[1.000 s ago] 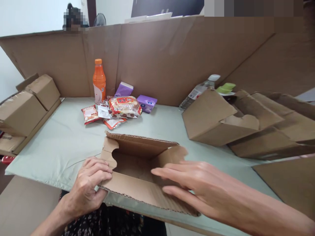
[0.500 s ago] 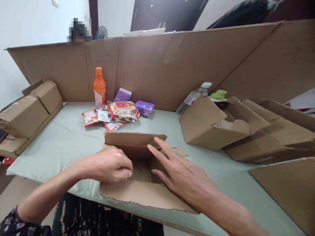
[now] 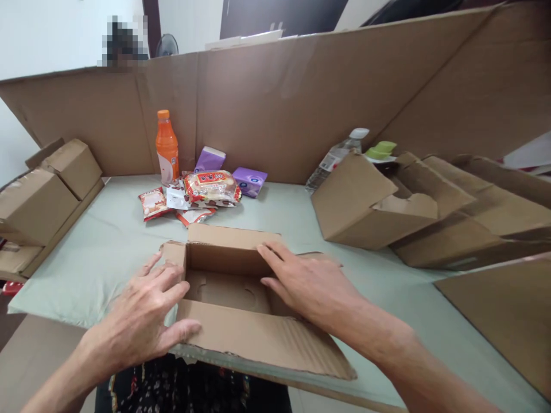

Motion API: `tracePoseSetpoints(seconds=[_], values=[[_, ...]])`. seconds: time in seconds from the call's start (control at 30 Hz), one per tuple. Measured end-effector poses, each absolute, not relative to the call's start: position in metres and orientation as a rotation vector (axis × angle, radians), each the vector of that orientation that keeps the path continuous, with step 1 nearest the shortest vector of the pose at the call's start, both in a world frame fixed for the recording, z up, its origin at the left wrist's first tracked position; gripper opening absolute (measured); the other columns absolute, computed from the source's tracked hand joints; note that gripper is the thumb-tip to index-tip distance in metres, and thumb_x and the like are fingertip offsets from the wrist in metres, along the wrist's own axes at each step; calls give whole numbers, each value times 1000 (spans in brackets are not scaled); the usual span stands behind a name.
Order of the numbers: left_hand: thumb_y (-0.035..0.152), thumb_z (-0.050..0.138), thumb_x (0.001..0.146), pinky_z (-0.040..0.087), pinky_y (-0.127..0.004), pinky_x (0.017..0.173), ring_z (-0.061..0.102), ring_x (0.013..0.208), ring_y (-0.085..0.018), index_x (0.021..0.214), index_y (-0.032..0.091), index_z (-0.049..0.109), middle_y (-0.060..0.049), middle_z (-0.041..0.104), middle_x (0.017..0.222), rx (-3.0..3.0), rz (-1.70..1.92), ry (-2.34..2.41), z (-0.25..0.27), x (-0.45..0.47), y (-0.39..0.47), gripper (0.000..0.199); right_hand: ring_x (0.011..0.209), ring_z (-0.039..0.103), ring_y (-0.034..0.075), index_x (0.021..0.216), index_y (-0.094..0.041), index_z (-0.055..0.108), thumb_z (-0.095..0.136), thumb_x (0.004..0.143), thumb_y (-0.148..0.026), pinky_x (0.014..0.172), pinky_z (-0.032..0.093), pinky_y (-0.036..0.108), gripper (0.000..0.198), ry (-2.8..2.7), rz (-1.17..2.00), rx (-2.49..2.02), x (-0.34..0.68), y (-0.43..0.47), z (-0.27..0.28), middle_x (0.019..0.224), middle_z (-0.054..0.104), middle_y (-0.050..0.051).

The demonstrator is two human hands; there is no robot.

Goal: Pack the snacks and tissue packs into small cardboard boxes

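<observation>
An open cardboard box (image 3: 241,338) sits at the table's near edge, its flaps folded outward and no goods showing inside. At its left side my left hand (image 3: 148,307) is spread, fingers on the left flap and thumb over the near flap. My right hand (image 3: 297,281) lies across the right side, fingers stretched over the opening and touching the right edge and flap. Beyond the box are a red-and-yellow bread packet (image 3: 212,186), a small red snack packet (image 3: 154,203), two purple tissue packs (image 3: 249,182) and an upright orange drink bottle (image 3: 167,149).
Several opened cardboard boxes (image 3: 348,201) stand at the right, with a clear plastic bottle (image 3: 333,158) and a green item (image 3: 381,150) behind. More boxes (image 3: 41,201) are stacked left. A tall cardboard wall (image 3: 267,115) closes the back; a person's blurred head shows above it.
My left hand has come out of the box and opened at its left side. My right hand has shifted slightly onto the right flap. The view has tilted a little downward.
</observation>
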State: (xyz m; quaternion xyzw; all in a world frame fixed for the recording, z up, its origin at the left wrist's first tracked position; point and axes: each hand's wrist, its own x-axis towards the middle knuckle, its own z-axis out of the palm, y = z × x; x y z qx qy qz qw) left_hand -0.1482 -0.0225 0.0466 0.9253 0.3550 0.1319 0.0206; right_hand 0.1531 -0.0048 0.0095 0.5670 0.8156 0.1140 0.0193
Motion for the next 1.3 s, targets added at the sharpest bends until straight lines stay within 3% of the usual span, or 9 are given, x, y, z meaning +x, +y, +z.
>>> tracePoseSetpoints(seconds=[0.1, 0.23, 0.5, 0.67, 0.77, 0.9, 1.03, 1.17, 1.3], values=[[45, 75, 88, 49, -59, 111, 62, 128, -39, 119, 17, 69, -21, 62, 142, 2833, 376, 1099, 40, -145, -22, 43, 68, 74, 24, 114, -18, 69, 62, 90, -17, 50, 46, 30, 25, 2502, 375, 1721, 153, 2, 11, 116, 75, 12], [39, 76, 84, 48, -62, 112, 55, 137, -42, 122, 18, 70, -21, 54, 152, 2763, 378, 1071, 34, -141, -18, 44, 72, 74, 22, 113, -21, 71, 65, 87, -14, 58, 52, 31, 28, 2664, 310, 1645, 168, 12, 11, 115, 76, 10], [43, 82, 79, 45, -72, 109, 39, 147, -51, 134, 14, 66, -31, 33, 163, 2707, 312, 1036, 19, -139, -14, 65, 69, 73, 19, 114, -25, 76, 55, 98, -36, 65, 58, 31, 29, 2975, -375, 1673, 200, 57, 55, 93, 81, 3], [49, 83, 77, 47, -70, 109, 40, 148, -50, 141, 19, 61, -27, 29, 166, 2683, 359, 1050, 11, -141, -13, 74, 107, 72, 29, 125, -21, 72, 58, 93, -30, 92, 58, 43, 35, 2914, -47, 1834, 185, 148, 36, 125, 75, 10], [56, 82, 76, 47, -66, 111, 41, 148, -48, 145, 23, 57, -23, 27, 169, 2711, 459, 1022, -5, -144, -11, 80, 137, 54, 38, 143, -11, 58, 67, 87, -25, 110, 46, 52, 59, 2861, 194, 1746, 165, 200, 0, 156, 50, 20], [33, 73, 90, 45, -56, 116, 45, 148, -38, 142, 29, 55, -17, 30, 169, 2794, 627, 1052, -31, -143, -10, 55, 146, 42, 43, 148, -6, 53, 70, 85, -19, 110, 43, 56, 67, 2898, 188, 1775, 136, 237, -37, 163, 36, 27], [8, 63, 90, 43, -51, 118, 51, 145, -31, 135, 32, 57, -12, 40, 165, 2822, 605, 1178, -35, -139, -11, 52, 133, 57, 33, 124, -11, 72, 49, 94, -10, 109, 45, 45, 38, 3003, 58, 1897, 124, 253, -40, 143, 63, 20], [28, 74, 87, 42, -56, 118, 42, 150, -38, 142, 27, 54, -19, 30, 168, 2732, 554, 1091, -18, -140, -13, 58, 111, 70, 30, 126, -9, 71, 37, 103, -22, 97, 54, 40, 43, 2996, -42, 2186, 142, 245, -5, 125, 75, 16], [48, 79, 80, 40, -66, 116, 34, 153, -45, 148, 23, 51, -23, 24, 169, 2657, 467, 999, -3, -143, -10, 78, 125, 65, 31, 147, -16, 56, 24, 108, -40, 94, 58, 43, 57, 3080, -274, 2425, 168, 185, 51, 141, 66, 14]])
